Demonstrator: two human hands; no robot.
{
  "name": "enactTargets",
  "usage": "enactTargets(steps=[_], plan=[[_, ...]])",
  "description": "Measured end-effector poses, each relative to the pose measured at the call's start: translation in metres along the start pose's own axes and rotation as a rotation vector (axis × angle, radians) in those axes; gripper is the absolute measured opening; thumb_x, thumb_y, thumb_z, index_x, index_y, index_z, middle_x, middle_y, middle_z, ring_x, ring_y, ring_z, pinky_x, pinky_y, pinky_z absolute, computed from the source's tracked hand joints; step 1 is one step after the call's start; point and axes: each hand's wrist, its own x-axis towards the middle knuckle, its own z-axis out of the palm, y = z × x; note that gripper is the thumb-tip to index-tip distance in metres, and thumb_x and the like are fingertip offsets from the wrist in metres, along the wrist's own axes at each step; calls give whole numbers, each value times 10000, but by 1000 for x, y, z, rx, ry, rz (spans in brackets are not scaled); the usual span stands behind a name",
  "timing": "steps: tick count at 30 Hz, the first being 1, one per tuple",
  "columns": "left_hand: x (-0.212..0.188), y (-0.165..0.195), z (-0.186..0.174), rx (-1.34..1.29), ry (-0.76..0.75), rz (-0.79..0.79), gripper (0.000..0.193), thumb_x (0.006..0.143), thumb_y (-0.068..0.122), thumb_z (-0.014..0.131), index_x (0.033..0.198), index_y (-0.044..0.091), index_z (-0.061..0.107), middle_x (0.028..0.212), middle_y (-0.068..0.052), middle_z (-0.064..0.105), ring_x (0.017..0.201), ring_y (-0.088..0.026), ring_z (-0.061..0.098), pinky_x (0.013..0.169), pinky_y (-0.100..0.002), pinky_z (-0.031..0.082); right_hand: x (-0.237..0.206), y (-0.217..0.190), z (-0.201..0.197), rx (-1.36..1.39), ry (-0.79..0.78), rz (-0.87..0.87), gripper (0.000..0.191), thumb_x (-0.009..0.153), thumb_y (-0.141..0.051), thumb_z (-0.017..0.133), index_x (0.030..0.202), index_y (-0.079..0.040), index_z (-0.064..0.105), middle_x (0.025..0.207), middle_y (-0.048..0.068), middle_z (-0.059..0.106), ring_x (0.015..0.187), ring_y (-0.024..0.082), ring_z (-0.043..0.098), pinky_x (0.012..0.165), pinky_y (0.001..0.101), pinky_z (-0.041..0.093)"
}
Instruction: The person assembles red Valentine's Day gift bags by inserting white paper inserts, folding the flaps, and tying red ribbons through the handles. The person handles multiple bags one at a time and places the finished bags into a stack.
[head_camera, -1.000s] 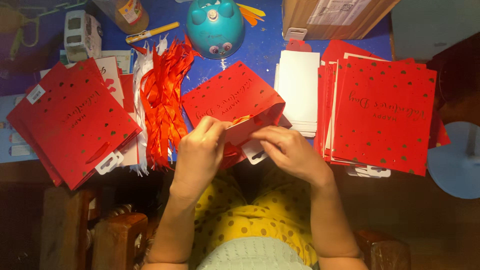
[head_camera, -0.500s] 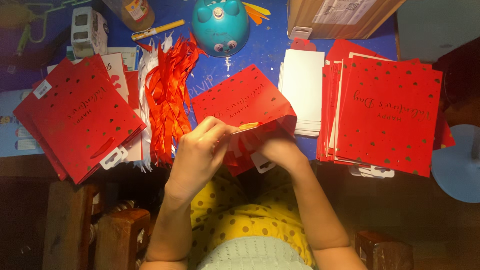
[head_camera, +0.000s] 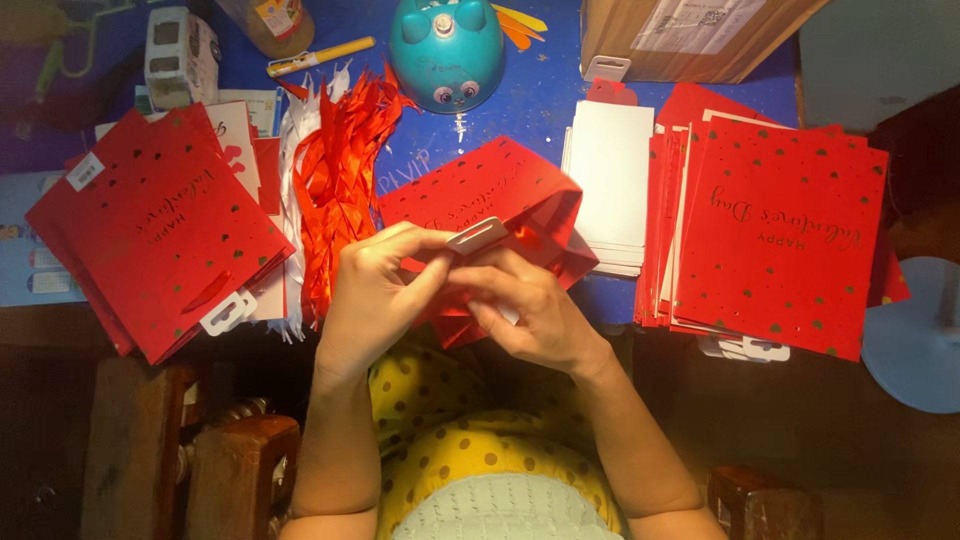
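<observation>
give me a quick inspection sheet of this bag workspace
surface: blue table, mostly covered by stacks.
job's things: red gift bag with gold dots, held over the table edge; a white hang tab sits at the fingertips.
clutter: stack of red bags at left, stack of red bags at right, white card inserts, red and white ribbons, teal round toy, yellow pen, cardboard box.
grippers: left hand and right hand both grip the bag at the tab.
cables: nothing seen.
surroundings: wooden chair parts below, pale round thing at right.
</observation>
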Motion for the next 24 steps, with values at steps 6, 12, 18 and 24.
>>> enactTargets(steps=[6, 12, 18, 24], plan=[[-3, 1, -3, -6, 7, 30, 224, 855, -24, 666, 1049, 17, 771, 899, -59, 739, 817, -91, 722, 703, -238, 606, -7, 9, 8, -75, -169, 90, 526, 825, -8, 677, 1333, -123, 607, 1139, 104, 654, 757, 207, 678, 702, 305, 564], [-4, 1, 4, 48, 63, 117, 208, 822, -34, 723, 999, 44, 799, 853, -38, 750, 785, -96, 675, 677, -241, 550, -17, 18, 7, 50, 110, 17, 406, 939, 20, 609, 1330, -83, 649, 1070, 96, 731, 931, 176, 735, 833, 306, 607], [-3, -3, 12, 6, 171, 145, 221, 825, -56, 736, 996, 68, 801, 888, -41, 758, 864, -117, 684, 750, -256, 555, -15, 15, 11, 81, 93, 17, 419, 946, 2, 646, 1363, -4, 599, 1142, 130, 728, 988, 221, 739, 867, 328, 585], [-5, -5, 15, 88, 191, 166, 176, 831, -38, 759, 957, 78, 799, 863, -32, 759, 835, -139, 694, 736, -269, 558, -12, 22, 21, -153, 130, 107, 214, 917, -42, 659, 1125, -5, 692, 835, 153, 698, 679, 268, 697, 614, 372, 555]])
